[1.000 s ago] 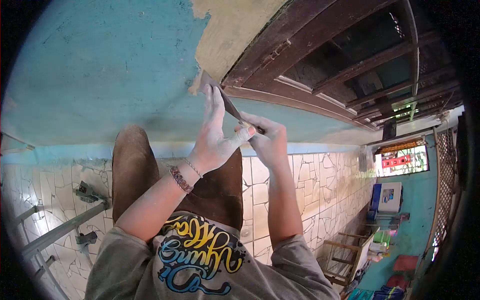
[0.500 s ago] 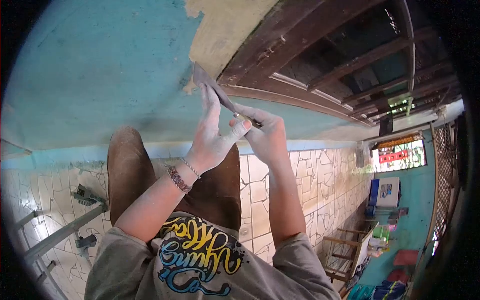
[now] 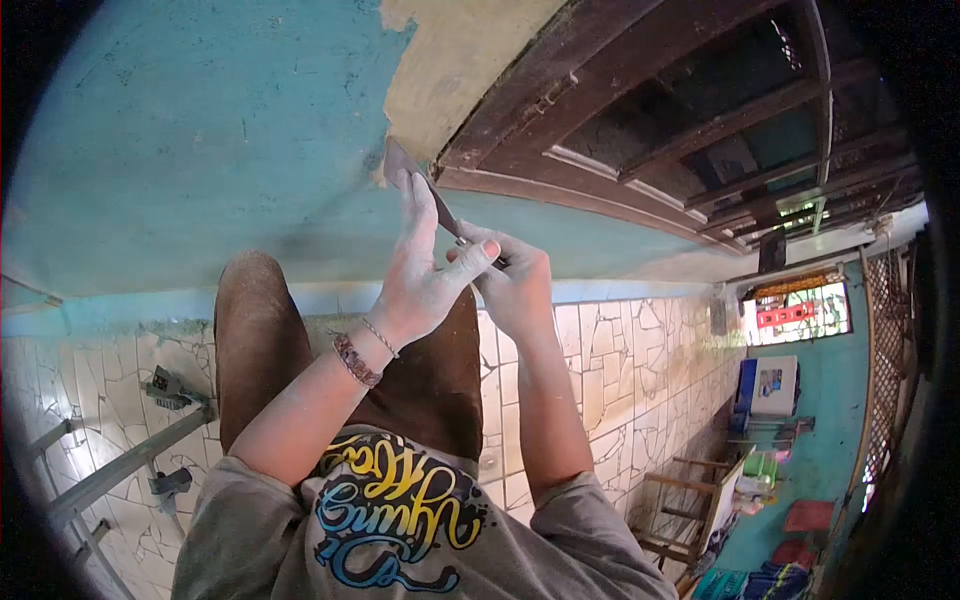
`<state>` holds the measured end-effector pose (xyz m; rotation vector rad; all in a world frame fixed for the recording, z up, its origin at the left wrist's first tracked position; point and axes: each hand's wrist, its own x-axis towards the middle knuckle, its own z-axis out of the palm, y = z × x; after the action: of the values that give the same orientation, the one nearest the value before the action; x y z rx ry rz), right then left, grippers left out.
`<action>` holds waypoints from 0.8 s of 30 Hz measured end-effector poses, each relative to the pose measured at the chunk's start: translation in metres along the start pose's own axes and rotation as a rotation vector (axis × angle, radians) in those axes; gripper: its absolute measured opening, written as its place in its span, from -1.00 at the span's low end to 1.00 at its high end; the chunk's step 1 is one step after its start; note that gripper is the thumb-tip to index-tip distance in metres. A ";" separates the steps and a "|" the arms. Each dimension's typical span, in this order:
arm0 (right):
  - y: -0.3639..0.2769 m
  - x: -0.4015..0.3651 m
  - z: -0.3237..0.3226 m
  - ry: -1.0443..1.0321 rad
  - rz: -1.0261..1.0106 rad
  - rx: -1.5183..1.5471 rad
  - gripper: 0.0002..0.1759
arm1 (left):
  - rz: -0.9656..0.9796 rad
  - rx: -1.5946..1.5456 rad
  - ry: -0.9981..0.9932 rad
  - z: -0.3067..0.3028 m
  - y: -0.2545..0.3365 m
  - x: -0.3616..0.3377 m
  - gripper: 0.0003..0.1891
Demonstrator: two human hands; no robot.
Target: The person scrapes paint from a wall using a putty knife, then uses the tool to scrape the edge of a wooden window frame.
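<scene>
A putty knife has its blade tip against the wall, where blue paint meets a bare beige patch. My right hand is closed round its handle. My left hand steadies the same tool, its fingers laid along the blade and its thumb reaching across to the handle. White dust coats both hands. Just right of the blade is the corner of a dark brown wooden window frame. Part of the handle is hidden inside my right hand.
A metal ladder-like frame stands at the lower left on the stone-patterned tile floor. At the lower right are a wooden rack and several household items. The brown window panels jut out at the upper right.
My right hand has shifted slightly left and down along with the handle, and the blade tip sits a little lower on the wall. My left hand stays on the blade.
</scene>
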<state>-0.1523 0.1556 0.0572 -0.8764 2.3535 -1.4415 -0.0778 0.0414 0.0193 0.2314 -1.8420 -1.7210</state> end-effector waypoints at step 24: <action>-0.061 0.005 -0.028 -0.029 -0.086 -0.080 -0.65 | 0.051 -0.147 0.034 -0.001 0.008 0.014 0.12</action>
<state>-0.1485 0.1527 0.1243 -1.0236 2.3936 -1.3643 -0.0864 0.0342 0.0308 0.1518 -1.6736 -1.7961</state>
